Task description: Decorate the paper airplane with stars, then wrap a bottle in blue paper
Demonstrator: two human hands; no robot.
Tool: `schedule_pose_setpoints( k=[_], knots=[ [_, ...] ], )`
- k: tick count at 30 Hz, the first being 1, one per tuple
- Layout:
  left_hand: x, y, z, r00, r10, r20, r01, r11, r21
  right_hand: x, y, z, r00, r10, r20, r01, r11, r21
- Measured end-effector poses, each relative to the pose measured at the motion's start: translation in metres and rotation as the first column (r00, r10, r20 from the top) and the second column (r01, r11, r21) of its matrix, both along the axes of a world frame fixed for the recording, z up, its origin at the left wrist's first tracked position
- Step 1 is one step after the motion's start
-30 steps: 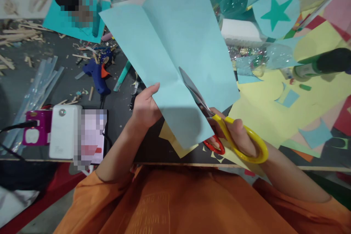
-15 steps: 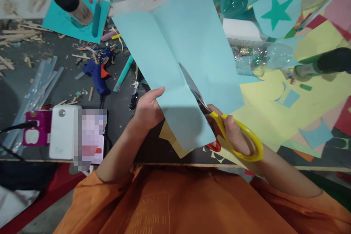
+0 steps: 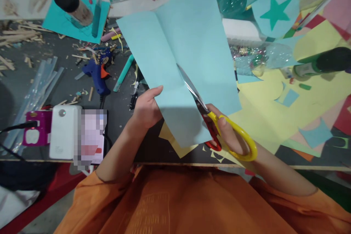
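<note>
Paper [image 3: 192,33] is spanning the frame's centre, with scissors [image 3: 212,117] reaching over it from lower right. The right hand [image 3: 227,131] is gripping the scissors' handles; the left hand [image 3: 148,108] is holding the paper's left edge, thumb on top.

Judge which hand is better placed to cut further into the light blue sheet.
The right hand, most likely: it holds the scissors, with a blade visible over the light blue sheet. The left hand holds the sheet's left edge and seems better placed to steady it.
</note>
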State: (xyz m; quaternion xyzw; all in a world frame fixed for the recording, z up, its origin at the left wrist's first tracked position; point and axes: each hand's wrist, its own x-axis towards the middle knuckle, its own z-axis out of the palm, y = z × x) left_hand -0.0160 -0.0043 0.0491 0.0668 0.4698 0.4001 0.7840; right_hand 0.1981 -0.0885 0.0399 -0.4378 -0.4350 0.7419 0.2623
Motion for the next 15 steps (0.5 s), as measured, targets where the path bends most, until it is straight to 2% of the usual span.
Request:
schedule_pose_setpoints(
  k=[3, 7, 12, 15],
  knots=[
    [0.0, 0.001, 0.0, 0.999, -0.005, -0.052, 0.001, 0.997, -0.079, -0.001, -0.001, -0.003, 0.999, -0.021, -0.031, 0.021, 1.0, 0.003],
    [0.002, 0.002, -0.004, 0.979, 0.082, -0.185, -0.079, 0.997, 0.024, -0.001, -0.001, -0.003, 0.996, -0.062, -0.069, 0.064, 0.997, 0.035],
    [-0.004, 0.001, -0.011, 0.961, 0.126, -0.248, -0.086, 0.983, 0.165, 0.01, 0.002, 0.012, 0.994, 0.066, 0.088, -0.072, 0.996, 0.059],
    [-0.008, 0.001, -0.015, 0.919, 0.174, -0.353, -0.093, 0.967, 0.236, 0.017, 0.005, 0.021, 0.969, 0.146, 0.197, -0.159, 0.986, 0.053]
  ],
)
